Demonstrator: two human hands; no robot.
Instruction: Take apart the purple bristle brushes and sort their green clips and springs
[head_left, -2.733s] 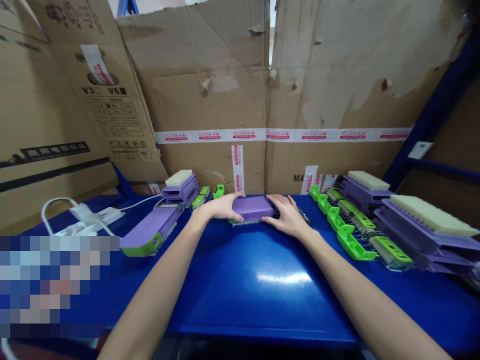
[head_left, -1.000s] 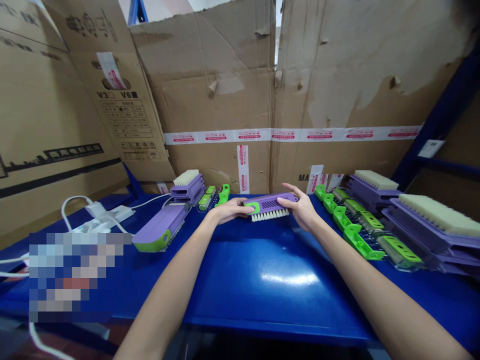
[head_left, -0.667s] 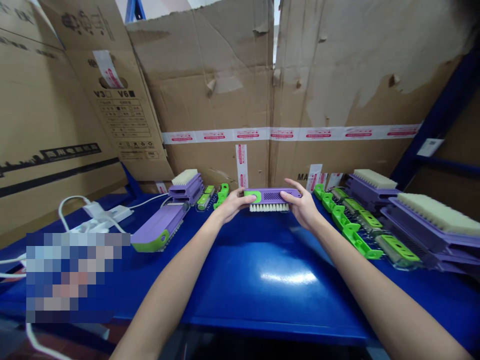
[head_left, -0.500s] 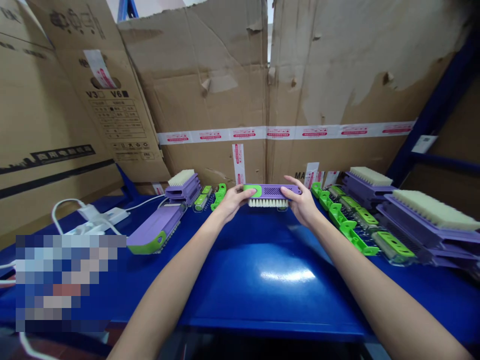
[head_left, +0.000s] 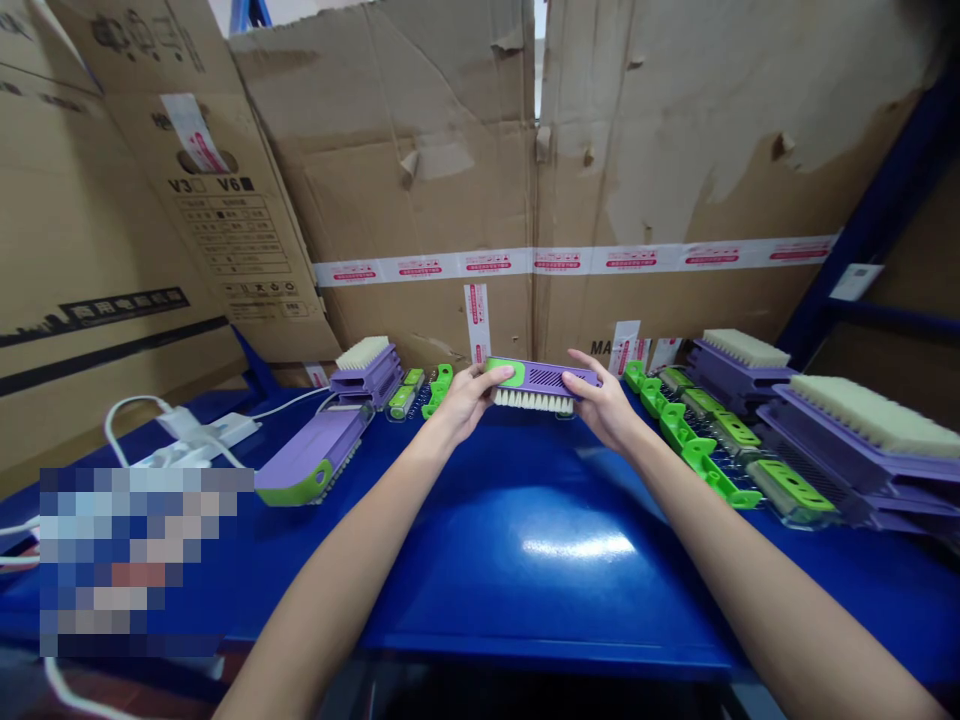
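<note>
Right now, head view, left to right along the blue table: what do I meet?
White power strip, purple-and-green brush lying on the table, left hand, held purple brush, right hand, row of green plastic pieces, front-right bristle-up stack.

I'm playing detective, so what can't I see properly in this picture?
In the head view:
Some fingers of the left hand and right hand: hidden behind the held brush.
One end of the nearest right purple stack: cut off by the right edge.
Fine print: too small.
Whatever is under the pixelated patch: blurred out.
</note>
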